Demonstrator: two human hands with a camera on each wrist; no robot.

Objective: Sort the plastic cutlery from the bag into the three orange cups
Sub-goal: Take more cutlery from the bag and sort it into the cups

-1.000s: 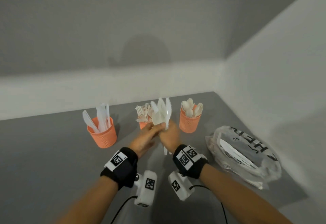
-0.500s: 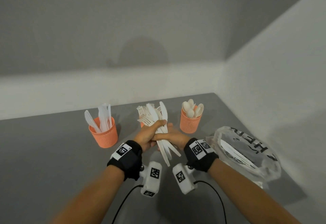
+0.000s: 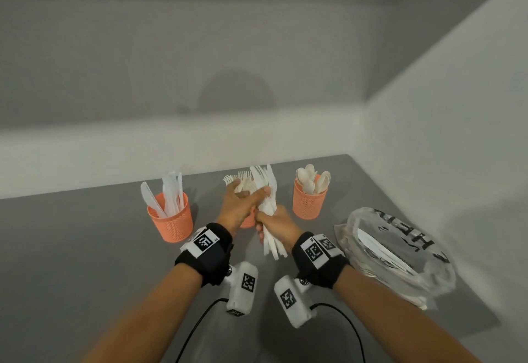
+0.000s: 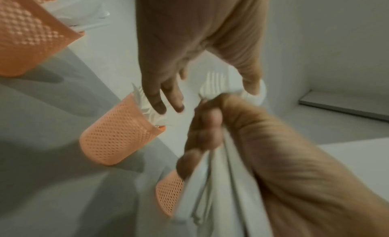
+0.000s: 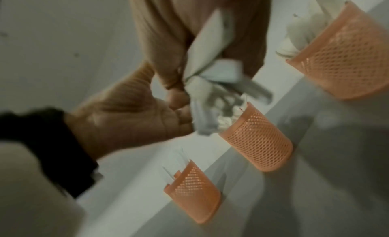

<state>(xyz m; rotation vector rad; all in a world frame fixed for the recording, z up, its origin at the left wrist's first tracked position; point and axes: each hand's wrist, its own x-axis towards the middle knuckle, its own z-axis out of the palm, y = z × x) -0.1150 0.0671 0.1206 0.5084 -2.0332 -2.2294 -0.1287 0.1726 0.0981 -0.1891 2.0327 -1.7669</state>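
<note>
Hands meet above the middle of the grey surface. The right hand is fisted round the handles of a mixed bundle of white cutlery, whose heads fan up toward 12 o'clock while the handle ends poke out below the fist. The left hand lies against the bundle's upper part, thumb across the front and fingers fairly straight behind it. From the left wrist view those fingers look spread rather than clamped, so it seems to be picking through the pieces, not holding them.

Half a second ago both hands sat lower and closer to the body; now the bundle has been lifted toward the cups and the left hand has slid up among the heads. My reading is that one piece is about to be singled out for a cup.

At 10 o'clock of the hands stands the knife cup, at 2 o'clock the spoon cup. The fork cup is directly behind the hands and mostly hidden. The bag lies at 4 o'clock with more white pieces inside.

Both wrist views are blurred, so which piece the left fingers touch cannot be made out.
</note>
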